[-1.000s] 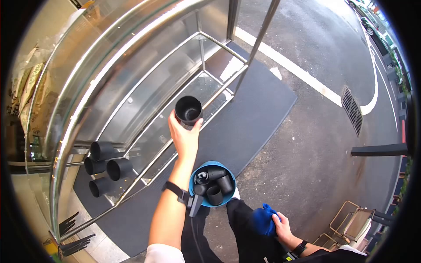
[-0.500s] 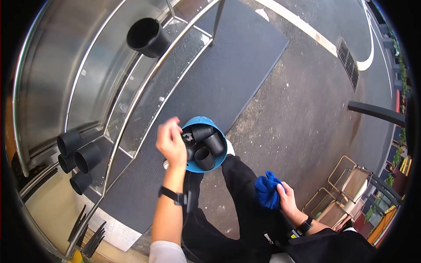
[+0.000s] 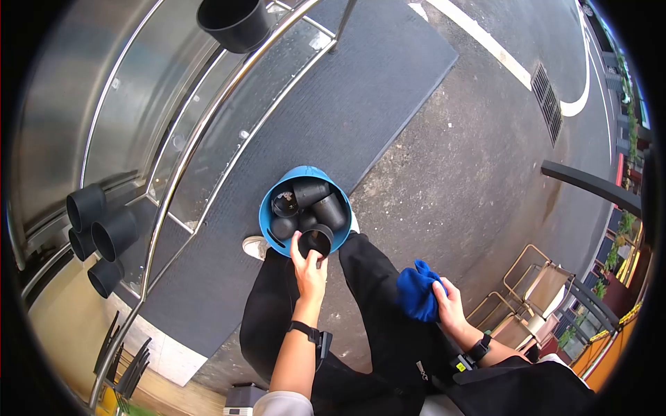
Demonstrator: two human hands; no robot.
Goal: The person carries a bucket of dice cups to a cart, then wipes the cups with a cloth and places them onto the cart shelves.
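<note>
A blue bucket sits between my feet with several black cups in it. My left hand reaches over the near side of the bucket, its thumb and fingers closed on the rim of a black cup whose mouth faces up toward me. Another black cup lies on its side behind it, and a cup at the left has pale bits inside. Out to the right, over my leg, my right hand grips a bunched blue cloth.
A metal tube rack runs along the left. A large black pot rests at its top, and several black cups hang lower down. Grey matting covers the ground beneath. Folding chairs stand at the right.
My left hand has come down from the bucket's left side and taken hold of the near black cup's rim. The right hand still grips the cloth. My view has shifted slightly.
</note>
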